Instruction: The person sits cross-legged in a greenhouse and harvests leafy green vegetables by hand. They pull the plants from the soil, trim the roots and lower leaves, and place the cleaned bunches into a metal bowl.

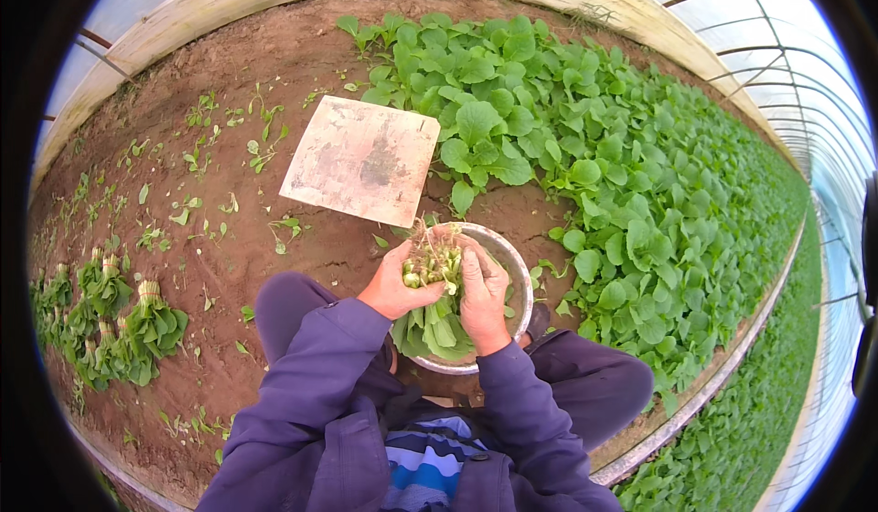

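Between my two hands is a bunch of leafy green seedlings (433, 330), roots up and leaves hanging down over a round metal basin (525, 285). My left hand (403, 284) grips the bunch from the left, thumb across the stems. On the other side, my right hand (482, 292) closes around it, fingers partly hidden behind the roots. The basin stands on the soil between my bent knees; leaf scraps show inside it. Just beyond it, a square, stained board (363, 158) lies tilted in view.
Tied bunches of greens (147, 327) stand on the soil at the left. Loose plants and leaves (264, 148) are scattered beyond them. A dense bed of growing greens (638, 224) fills the right, edged by a pale border strip (727, 375). Plastic sheeting on hoops (775, 49) arches over.
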